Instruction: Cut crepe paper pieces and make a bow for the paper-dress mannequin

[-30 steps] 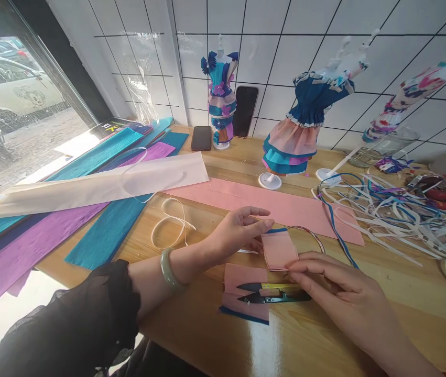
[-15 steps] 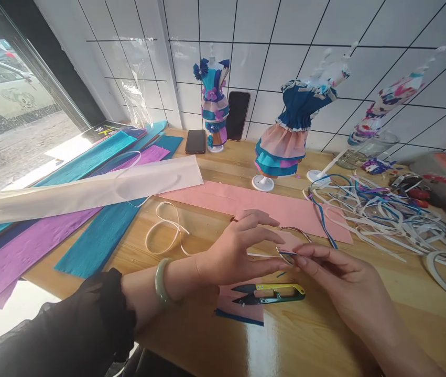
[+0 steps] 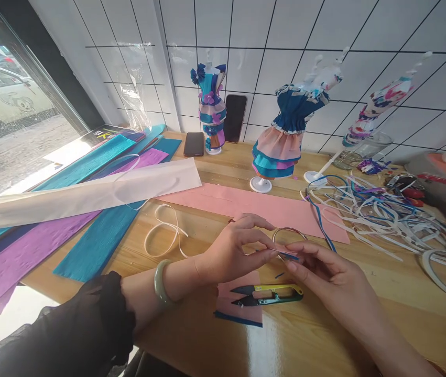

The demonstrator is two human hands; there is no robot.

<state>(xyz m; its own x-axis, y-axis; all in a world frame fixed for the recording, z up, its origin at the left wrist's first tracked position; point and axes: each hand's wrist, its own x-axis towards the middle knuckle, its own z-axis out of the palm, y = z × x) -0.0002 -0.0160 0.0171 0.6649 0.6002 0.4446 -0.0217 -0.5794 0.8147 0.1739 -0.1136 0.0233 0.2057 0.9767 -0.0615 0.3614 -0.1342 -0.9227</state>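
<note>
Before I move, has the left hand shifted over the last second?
Yes: judged against the thread snips on the table, the left hand has moved toward the person, nearer the snips.

The small blue-edged pink piece is held nearly edge-on

Small pink piece, broad face showing a second ago, now turned nearly edge-on. Left hand spread apart half a second back; its fingers now close on the piece. Blue sliver, out of sight at first, shows on desk.
</note>
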